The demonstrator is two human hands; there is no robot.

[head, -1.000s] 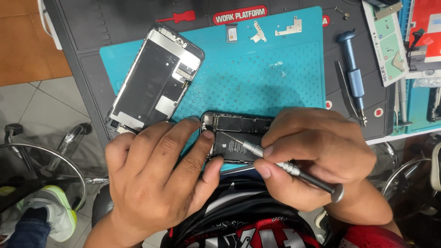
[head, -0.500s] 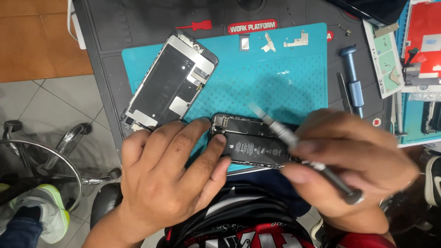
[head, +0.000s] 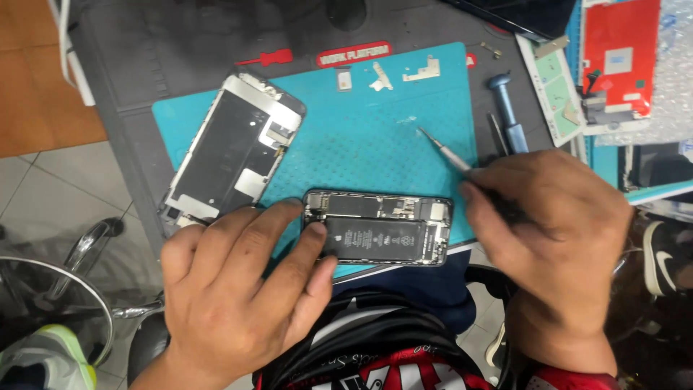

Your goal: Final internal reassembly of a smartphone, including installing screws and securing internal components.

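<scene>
— Phone body (head: 379, 227), one, opened, lies at the near edge of the teal mat (head: 375, 137), its dark battery facing up and the long side running left to right.

— And the hands?

— Two. The left hand (head: 234, 289) rests flat, its fingers (head: 289, 224) spread over the left end of the phone body; that grip is loose, pressing down and not closed round anything. The right hand (head: 559, 224) has its grip closed on one thin screwdriver (head: 451, 153), whose silver tip points up and left over the mat, clear of the phone.

— Farther back?

— One detached screen panel (head: 231, 148) lies tilted on the left part of the mat, metal back upward. Near the mat's far edge sit three small pale metal pieces (head: 382, 74) in a row. Just behind them, on the grey surface (head: 180, 50), is one red oblong label (head: 354, 54) with pale lettering, and left of it one small red tool shape (head: 266, 58).

— To the right?

— One blue-handled screwdriver (head: 505, 112) stands off the mat's right edge. Beyond it lie one pale green card (head: 559, 90) and one red rectangular package (head: 621, 58) with a white patch, beside clear bubble wrap (head: 675, 65).
</scene>
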